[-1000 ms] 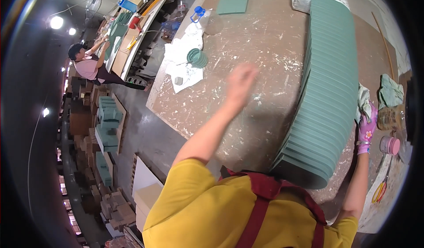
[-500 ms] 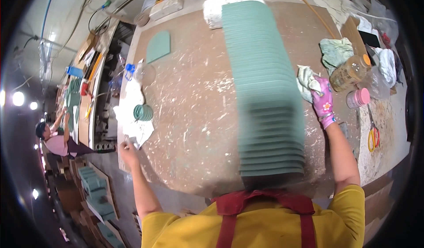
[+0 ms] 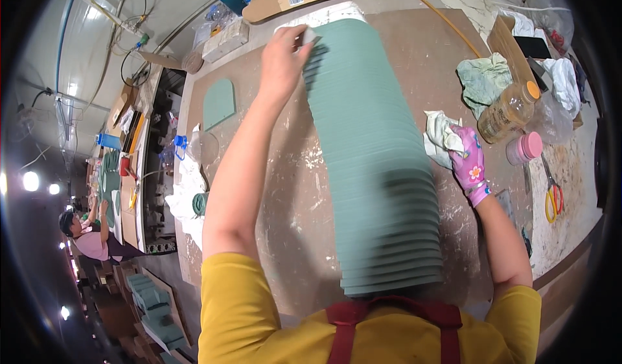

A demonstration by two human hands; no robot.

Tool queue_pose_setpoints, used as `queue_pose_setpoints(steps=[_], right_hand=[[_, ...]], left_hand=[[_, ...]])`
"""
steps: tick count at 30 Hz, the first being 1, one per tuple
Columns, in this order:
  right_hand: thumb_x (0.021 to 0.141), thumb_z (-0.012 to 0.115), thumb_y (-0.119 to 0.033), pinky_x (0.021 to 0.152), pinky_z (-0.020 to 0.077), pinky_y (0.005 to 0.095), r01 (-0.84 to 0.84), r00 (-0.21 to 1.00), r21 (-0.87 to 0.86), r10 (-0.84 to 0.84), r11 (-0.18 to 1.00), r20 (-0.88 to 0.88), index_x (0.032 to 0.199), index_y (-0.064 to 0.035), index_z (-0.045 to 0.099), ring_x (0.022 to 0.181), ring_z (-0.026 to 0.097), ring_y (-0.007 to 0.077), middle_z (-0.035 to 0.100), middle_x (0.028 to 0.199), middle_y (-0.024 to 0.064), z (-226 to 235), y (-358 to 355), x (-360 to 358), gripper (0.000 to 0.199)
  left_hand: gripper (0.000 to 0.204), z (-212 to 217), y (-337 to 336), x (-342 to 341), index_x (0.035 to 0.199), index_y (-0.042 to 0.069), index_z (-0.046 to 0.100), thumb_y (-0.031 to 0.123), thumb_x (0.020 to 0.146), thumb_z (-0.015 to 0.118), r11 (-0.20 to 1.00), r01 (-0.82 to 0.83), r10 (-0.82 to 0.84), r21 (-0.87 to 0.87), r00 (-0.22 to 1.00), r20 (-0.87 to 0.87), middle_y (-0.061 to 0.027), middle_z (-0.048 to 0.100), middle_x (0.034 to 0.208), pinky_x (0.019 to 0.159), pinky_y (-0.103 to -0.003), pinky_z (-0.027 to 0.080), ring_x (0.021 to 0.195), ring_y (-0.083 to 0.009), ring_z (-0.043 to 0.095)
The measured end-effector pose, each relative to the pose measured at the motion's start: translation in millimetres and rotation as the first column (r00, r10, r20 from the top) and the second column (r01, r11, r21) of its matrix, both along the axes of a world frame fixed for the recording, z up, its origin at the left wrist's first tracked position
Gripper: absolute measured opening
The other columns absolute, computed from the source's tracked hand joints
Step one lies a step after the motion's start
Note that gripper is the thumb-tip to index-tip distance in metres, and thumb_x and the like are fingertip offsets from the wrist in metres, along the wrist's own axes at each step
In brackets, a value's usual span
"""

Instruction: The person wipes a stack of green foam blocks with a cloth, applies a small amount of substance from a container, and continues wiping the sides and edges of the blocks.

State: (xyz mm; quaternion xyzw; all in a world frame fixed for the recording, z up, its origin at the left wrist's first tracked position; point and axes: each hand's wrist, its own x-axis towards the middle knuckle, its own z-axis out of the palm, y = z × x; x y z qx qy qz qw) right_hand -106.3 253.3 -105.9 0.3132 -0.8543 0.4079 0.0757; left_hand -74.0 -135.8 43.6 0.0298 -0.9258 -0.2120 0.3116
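A long row of overlapping green arch-shaped sheets (image 3: 376, 144) runs down the table from the far side toward my body. My bare left hand (image 3: 284, 59) reaches to the far left edge of this row, its fingers pinching a small white piece (image 3: 310, 37). What that piece is, I cannot make out. My right hand (image 3: 468, 160), in a pink flowered glove, grips a crumpled whitish cloth (image 3: 444, 137) beside the row's right edge. One separate green arch-shaped sheet (image 3: 219, 103) lies flat at the left. A white block (image 3: 324, 15) lies at the row's far end.
Right of my glove stand an amber bottle (image 3: 508, 113) and a pink-lidded jar (image 3: 523, 149), near scissors (image 3: 554, 192) and a greenish rag (image 3: 483, 82). A thin stick (image 3: 447, 21) lies behind. White paper (image 3: 186, 199) and a green roll (image 3: 199, 203) are left. Another person (image 3: 91, 234) works at the far left.
My left hand has swung from the white paper at the left up to the far end of the green row. My right hand stays on the cloth.
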Motion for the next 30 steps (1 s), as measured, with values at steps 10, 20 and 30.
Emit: queue_pose_setpoints(steps=[10, 20, 30], right_hand=[[0.081, 0.059, -0.010, 0.083, 0.0464, 0.0401, 0.031, 0.999, 0.028, -0.031, 0.999, 0.006, 0.112, -0.0030, 0.059, 0.095, 0.057, 0.0361, 0.058, 0.100, 0.0185, 5, -2, 2, 0.032], [0.081, 0.058, -0.011, 0.083, 0.0459, 0.0397, 0.013, 1.000, 0.017, -0.013, 1.000, 0.002, 0.111, -0.0028, 0.059, 0.096, 0.057, 0.0357, 0.058, 0.100, 0.0177, 6, -3, 2, 0.032], [0.080, 0.058, -0.011, 0.085, 0.0455, 0.0398, 0.014, 1.000, 0.024, -0.015, 1.000, 0.027, 0.113, -0.0029, 0.058, 0.097, 0.056, 0.0359, 0.057, 0.102, 0.0180, 6, -4, 2, 0.034]], left_hand=[[0.030, -22, -8, -55, 0.106, 0.002, 0.065, 0.007, 0.076, 0.071, 0.975, 0.082, -0.062, -0.205, 0.993, 0.099, -0.0124, 0.063, 0.094, 0.073, -0.035, 0.051, 0.080, -0.0260, 0.063], [0.023, -26, 8, -64, 0.096, 0.005, 0.066, 0.006, 0.073, 0.071, 0.955, 0.077, -0.062, -0.287, 0.996, 0.059, -0.0111, 0.061, 0.090, 0.074, -0.039, 0.049, 0.083, -0.0306, 0.061], [0.023, -27, 13, -68, 0.097, 0.006, 0.065, 0.007, 0.075, 0.070, 0.953, 0.074, -0.067, -0.293, 0.997, 0.035, -0.0113, 0.060, 0.090, 0.074, -0.040, 0.049, 0.085, -0.0320, 0.061]])
